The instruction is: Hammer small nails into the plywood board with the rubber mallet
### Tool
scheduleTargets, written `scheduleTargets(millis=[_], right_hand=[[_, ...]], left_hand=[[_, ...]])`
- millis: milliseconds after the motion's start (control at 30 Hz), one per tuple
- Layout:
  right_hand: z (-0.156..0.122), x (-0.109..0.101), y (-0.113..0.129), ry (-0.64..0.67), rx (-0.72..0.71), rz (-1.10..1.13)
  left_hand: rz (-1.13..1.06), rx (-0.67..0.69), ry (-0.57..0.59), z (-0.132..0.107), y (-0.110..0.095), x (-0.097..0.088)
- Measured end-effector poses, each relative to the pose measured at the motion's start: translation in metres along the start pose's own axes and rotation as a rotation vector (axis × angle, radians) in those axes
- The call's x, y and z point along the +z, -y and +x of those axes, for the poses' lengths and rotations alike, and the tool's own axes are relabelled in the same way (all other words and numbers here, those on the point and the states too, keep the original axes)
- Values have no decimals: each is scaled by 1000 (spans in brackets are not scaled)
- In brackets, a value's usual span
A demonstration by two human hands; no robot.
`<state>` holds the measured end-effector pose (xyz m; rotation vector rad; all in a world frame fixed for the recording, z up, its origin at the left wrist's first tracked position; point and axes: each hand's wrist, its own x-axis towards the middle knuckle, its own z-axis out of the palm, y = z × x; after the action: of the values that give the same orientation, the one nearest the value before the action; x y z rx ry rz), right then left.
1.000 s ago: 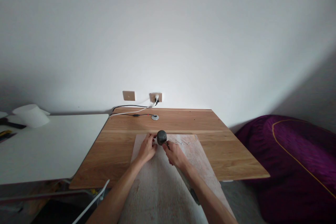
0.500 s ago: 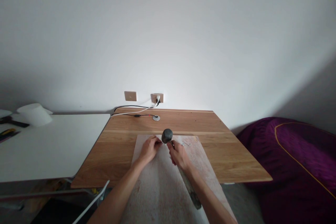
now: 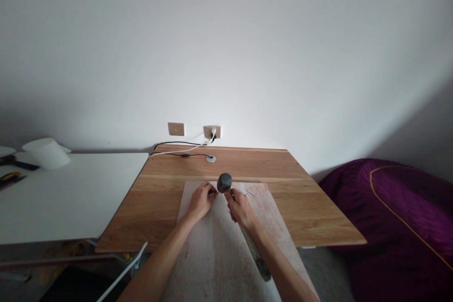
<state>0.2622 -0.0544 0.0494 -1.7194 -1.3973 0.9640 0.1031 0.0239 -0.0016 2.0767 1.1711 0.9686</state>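
My right hand is wrapped round a mallet, gripping it close below its dark round head. The handle runs back along my forearm toward the camera. To the left of the mallet head, my left hand is closed in a pinch at the board's surface. What its fingertips hold is too small and hidden to make out. Both hands are over a pale, worn wooden board. A few thin metal pieces that look like nails lie on the board just past my right hand.
The board rests on a wooden table against the wall. Cables run to a wall socket. At left, a white table bears a paper roll and some tools. A purple beanbag sits at right.
The mallet head has shifted very slightly to the left. Both hands otherwise keep nearly the same place and grip.
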Motion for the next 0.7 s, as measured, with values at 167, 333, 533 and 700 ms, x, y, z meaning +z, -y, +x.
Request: scheduleTargets(millis=[167,333,533,700], right_hand=[[1,2,-1,5,6,-4],[2,3,0,16,-3,-11],[4,10,2,50,18,-42],[1,6,2,24,39,-45]], left_hand=[[-12,-21,27,1,-3,-2],[1,10,46,-1,-4,-3],[59,-10,0,-5,-2,-1],[45,7,-9,-4,3,1]])
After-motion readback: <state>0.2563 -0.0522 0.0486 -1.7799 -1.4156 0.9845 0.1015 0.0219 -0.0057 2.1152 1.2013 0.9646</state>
